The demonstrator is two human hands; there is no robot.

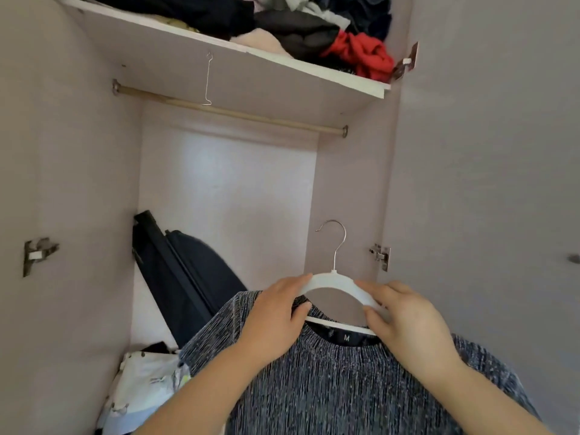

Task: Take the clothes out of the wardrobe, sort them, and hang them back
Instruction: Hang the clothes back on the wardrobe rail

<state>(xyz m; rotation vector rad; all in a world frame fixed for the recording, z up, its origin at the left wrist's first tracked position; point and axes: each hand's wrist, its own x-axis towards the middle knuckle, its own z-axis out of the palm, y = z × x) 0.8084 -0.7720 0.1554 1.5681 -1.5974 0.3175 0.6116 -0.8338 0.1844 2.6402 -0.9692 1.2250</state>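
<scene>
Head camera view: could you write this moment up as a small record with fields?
Place: open wardrobe, seen from the front
Hands: left hand grips the white hanger on one side; right hand pinches the other
Garment: grey knit top, label M, on the hanger
Rail: rail above the hanger, carrying one wire hook
Shelf: shelf heaped with crumpled clothes
Bottom: dark suitcase leaning at the left
</scene>
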